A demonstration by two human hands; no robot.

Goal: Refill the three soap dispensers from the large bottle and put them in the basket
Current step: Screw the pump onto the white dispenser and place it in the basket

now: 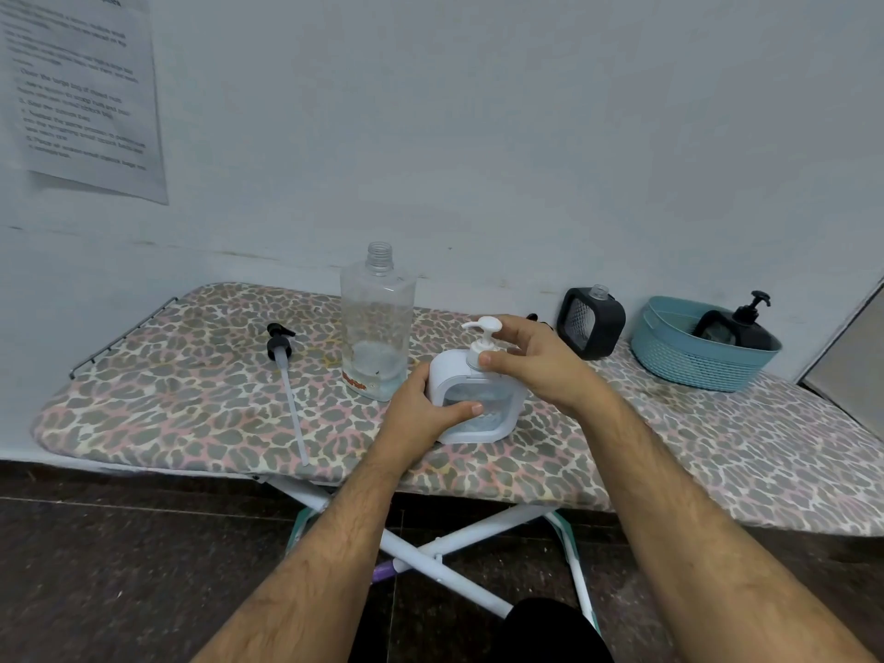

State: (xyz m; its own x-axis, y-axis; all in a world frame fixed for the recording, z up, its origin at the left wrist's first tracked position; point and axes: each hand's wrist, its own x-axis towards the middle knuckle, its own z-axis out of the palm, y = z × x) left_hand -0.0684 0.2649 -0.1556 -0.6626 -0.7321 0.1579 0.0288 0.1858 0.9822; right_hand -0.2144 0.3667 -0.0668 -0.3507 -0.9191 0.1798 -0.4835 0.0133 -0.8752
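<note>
1. While the left hand [421,404] grips the white dispenser [471,399] upright on the table [191,404], the right hand [531,361] pinches its pump collar [480,356].
2. Its long axis stands vertical.
3. The basket [689,361] lies well apart, far right, nearer the right hand.

Pale wall [478,136], dark tiled floor [119,567]
</note>
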